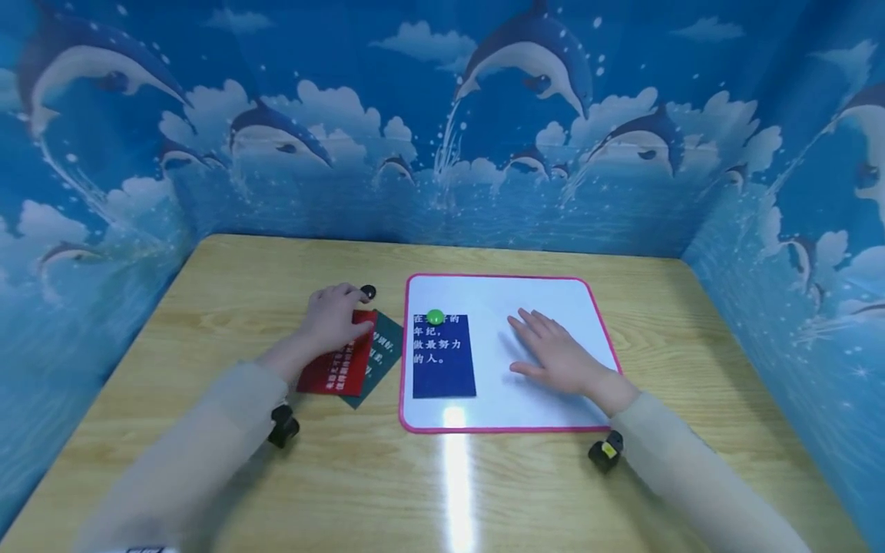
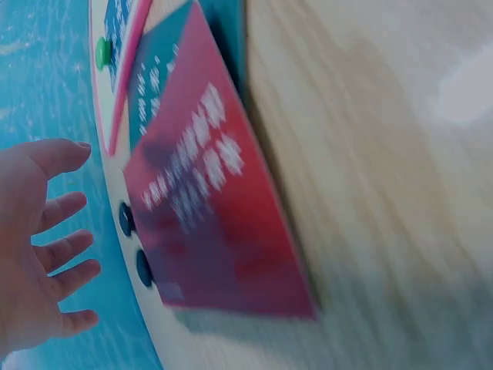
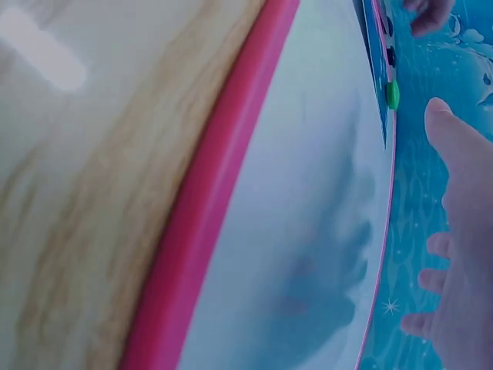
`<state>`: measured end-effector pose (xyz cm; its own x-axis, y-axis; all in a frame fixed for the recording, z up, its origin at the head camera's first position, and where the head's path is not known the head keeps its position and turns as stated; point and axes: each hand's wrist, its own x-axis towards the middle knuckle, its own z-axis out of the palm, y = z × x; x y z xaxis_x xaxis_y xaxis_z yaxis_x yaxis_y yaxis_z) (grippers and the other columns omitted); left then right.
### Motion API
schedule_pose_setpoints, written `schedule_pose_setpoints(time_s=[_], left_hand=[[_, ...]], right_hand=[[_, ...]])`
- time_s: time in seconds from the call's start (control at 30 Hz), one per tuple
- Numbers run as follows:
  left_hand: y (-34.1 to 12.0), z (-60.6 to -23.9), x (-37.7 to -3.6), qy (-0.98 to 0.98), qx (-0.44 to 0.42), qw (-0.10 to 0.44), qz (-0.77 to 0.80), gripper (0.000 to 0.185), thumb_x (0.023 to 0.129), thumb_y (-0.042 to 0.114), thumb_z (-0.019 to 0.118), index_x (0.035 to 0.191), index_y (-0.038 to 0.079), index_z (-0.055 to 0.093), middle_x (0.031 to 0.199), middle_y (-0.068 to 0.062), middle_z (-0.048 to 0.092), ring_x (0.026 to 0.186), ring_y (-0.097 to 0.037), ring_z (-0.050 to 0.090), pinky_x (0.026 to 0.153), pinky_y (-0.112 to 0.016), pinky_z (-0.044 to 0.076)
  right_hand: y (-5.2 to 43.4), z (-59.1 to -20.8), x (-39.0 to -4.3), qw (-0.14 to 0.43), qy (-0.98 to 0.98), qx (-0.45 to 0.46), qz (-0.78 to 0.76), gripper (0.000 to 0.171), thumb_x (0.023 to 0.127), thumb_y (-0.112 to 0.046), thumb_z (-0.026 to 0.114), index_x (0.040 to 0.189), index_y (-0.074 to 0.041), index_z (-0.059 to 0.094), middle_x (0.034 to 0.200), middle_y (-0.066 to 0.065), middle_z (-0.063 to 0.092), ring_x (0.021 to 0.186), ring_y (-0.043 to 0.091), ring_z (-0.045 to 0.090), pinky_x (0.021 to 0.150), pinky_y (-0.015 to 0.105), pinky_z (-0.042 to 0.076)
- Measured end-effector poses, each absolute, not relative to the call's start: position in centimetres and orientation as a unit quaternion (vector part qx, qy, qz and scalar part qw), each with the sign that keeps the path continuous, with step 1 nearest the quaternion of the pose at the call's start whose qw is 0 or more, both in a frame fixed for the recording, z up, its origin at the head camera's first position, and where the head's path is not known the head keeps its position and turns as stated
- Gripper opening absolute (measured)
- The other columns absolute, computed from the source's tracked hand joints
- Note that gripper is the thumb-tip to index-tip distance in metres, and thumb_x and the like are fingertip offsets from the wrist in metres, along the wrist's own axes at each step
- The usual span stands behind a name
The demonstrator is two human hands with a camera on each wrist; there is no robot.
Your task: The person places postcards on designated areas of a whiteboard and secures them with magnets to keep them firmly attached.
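My left hand (image 1: 337, 313) hovers open over the top end of a red card (image 1: 334, 370) with white lettering. In the left wrist view its fingers (image 2: 65, 254) are spread and apart from the red card (image 2: 216, 216). The red card lies on a dark green card (image 1: 384, 346). A black magnet (image 1: 369, 292) sits just beyond that hand, and two black magnets (image 2: 127, 220) show in the left wrist view. My right hand (image 1: 553, 353) lies flat and open on a pink-rimmed whiteboard (image 1: 539, 296). A green magnet (image 1: 435, 316) pins a blue card (image 1: 442, 367) to the board's left part.
The whiteboard rests on a wooden table (image 1: 242, 269) walled on three sides by blue dolphin-print panels (image 1: 442, 153). Small black cameras are strapped at both wrists (image 1: 283, 426). Light glare streaks the table's front edge (image 1: 456, 484).
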<state>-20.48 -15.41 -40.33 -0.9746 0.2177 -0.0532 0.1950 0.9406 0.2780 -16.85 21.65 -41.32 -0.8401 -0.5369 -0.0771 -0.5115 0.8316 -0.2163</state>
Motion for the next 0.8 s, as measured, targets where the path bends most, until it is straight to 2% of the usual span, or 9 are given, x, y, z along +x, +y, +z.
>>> schedule_pose_setpoints(time_s=[0.23,0.47,0.63,0.8], left_hand=[[-18.4,-41.0,-19.7,0.986,0.080,0.049,0.136,0.059,0.080,0.035,0.070,0.126,0.002,0.054,0.129,-0.021,0.050,0.121,-0.038,0.044,0.103,-0.058,0.032],[-20.7,-41.6,-18.9,0.988,0.042,0.079,0.126,0.078,0.077,0.045,0.070,0.133,-0.002,0.045,0.132,-0.026,0.044,0.122,-0.043,0.038,0.102,-0.062,0.028],[-21.6,-41.7,-18.5,0.988,0.036,0.098,0.116,0.089,0.076,0.053,0.067,0.138,-0.004,0.038,0.137,-0.030,0.037,0.125,-0.048,0.031,0.104,-0.064,0.024],[-21.6,-41.9,-18.5,0.988,0.036,0.103,0.109,0.093,0.074,0.055,0.068,0.139,-0.004,0.037,0.138,-0.030,0.035,0.125,-0.048,0.029,0.104,-0.065,0.022]], right_hand=[[22.8,-41.3,-16.9,0.065,0.958,-0.262,-0.097,0.077,0.090,-0.045,0.056,0.148,-0.007,0.023,0.154,0.019,0.021,0.141,0.041,0.019,0.114,0.056,0.018],[25.0,-41.6,-16.8,0.061,0.964,-0.238,-0.098,0.074,0.091,-0.042,0.056,0.146,-0.003,0.026,0.152,0.024,0.023,0.138,0.046,0.021,0.112,0.058,0.018],[26.7,-41.8,-16.8,0.072,0.970,-0.212,-0.092,0.075,0.091,-0.043,0.055,0.147,-0.003,0.025,0.151,0.026,0.023,0.137,0.048,0.020,0.111,0.061,0.017],[28.2,-41.8,-16.5,0.086,0.976,-0.181,-0.086,0.077,0.091,-0.046,0.054,0.147,-0.002,0.024,0.151,0.028,0.021,0.137,0.049,0.018,0.110,0.063,0.015]])
